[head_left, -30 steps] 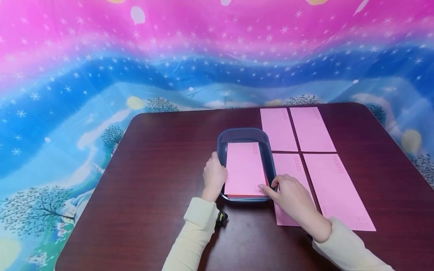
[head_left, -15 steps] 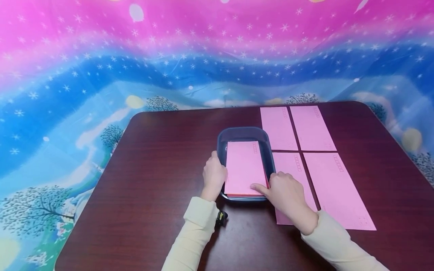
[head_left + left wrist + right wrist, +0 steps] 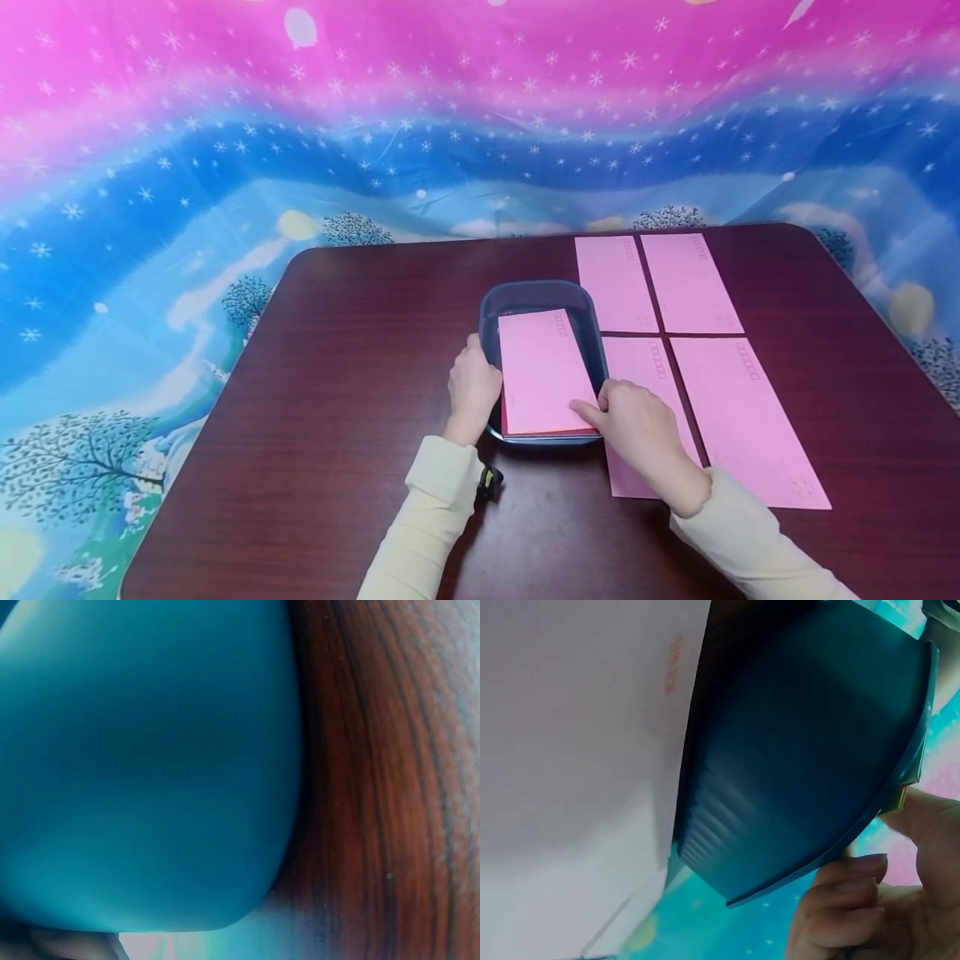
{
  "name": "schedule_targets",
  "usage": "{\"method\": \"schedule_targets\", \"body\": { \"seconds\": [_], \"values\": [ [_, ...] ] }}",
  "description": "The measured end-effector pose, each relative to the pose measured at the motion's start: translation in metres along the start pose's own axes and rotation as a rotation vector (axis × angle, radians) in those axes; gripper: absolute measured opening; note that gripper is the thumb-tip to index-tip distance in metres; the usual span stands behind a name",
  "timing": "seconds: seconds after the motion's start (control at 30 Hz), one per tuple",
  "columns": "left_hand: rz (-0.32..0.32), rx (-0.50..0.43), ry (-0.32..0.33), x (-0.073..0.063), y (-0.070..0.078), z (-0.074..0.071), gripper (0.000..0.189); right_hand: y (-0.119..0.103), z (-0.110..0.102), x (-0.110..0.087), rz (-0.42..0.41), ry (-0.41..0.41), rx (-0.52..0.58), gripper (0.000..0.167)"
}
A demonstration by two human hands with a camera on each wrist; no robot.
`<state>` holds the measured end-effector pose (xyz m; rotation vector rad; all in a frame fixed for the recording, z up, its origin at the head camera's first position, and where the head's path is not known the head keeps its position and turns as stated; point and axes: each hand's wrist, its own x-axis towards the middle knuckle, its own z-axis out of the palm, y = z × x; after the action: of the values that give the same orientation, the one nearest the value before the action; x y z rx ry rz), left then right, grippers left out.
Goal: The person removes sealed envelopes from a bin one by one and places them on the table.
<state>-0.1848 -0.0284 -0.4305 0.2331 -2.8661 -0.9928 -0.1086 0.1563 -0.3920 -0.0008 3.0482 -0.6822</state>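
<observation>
A dark blue plastic bin (image 3: 543, 292) stands on the table, holding a stack of envelopes with a pink envelope (image 3: 543, 367) on top. Red edges show beneath that envelope. My left hand (image 3: 474, 387) grips the bin's left rim; in the left wrist view the bin's side (image 3: 150, 765) fills most of the picture. At the front right corner of the stack, my right hand (image 3: 641, 429) pinches the top envelope, thumb above it. The right wrist view shows the other fingers (image 3: 847, 900) curled outside the bin wall (image 3: 802, 742).
Several pink envelopes lie in two rows on the table's right side, such as a far one (image 3: 690, 283) and a near one (image 3: 750, 425). The near left envelope (image 3: 637, 467) is partly under my right hand. A printed cloth (image 3: 465, 108) hangs behind the brown table (image 3: 337, 358).
My right hand has moved left onto the stack and back slightly right. The top envelope has turned and slid right, baring red along its lower left side. My left hand stays put.
</observation>
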Motion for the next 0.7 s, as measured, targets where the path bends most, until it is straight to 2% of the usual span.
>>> {"method": "schedule_targets", "body": {
  "seconds": [0.2,0.33,0.7],
  "values": [
    [-0.013,-0.001,-0.014,0.0,0.0,0.0,0.041,0.008,-0.008,0.006,0.05,-0.127,0.164,0.035],
    [-0.022,-0.003,-0.017,0.0,0.0,0.0,0.042,0.012,-0.012,0.008,0.065,-0.177,0.254,0.032],
    [-0.008,0.005,-0.01,0.0,0.001,0.0,0.04,0.016,-0.015,0.008,0.076,-0.164,0.326,0.03]
  ]
}}
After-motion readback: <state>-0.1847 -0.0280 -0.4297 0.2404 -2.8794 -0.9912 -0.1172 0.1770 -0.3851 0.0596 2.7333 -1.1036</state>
